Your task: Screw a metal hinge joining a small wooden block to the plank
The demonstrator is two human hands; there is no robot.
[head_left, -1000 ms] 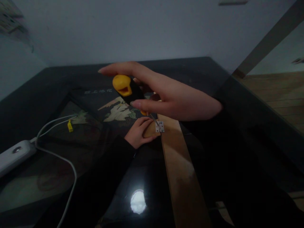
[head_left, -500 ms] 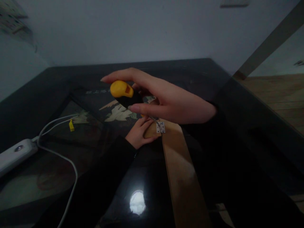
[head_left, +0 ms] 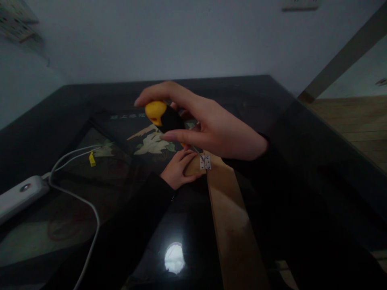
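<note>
Right hand: the right hand [head_left: 213, 131] had its fingers partly curled round the yellow-and-black screwdriver [head_left: 163, 117], index finger arched over the top of the handle and thumb beneath. It was a fingertip hold, not a fist.
Screwdriver: it slanted down and to the right, its thin shaft running to the small metal hinge [head_left: 205, 162]; the tip itself was too small and dark to see.
Hinge: it lay across the joint between the long wooden slat [head_left: 229, 213] and the short wooden piece [head_left: 191, 168], on the dark glass tabletop [head_left: 45, 125].
Left hand: the left hand [head_left: 177, 171] lay on the short wooden piece just beside the hinge, fingers bent over it. Whether they gripped its edges or only pressed down could not be told.
Doing it well: judging from the slant, the shaft wanted bringing closer to upright over the screw, with steady downward pressure from the palm so the tip stayed seated.
Support: the left hand looked well placed to stop the short piece sliding on the slick glass, though its fingers were close to the tip.
Nearby: a white power strip [head_left: 18, 197] with its cable [head_left: 90, 209] lay well apart at the left.
</note>
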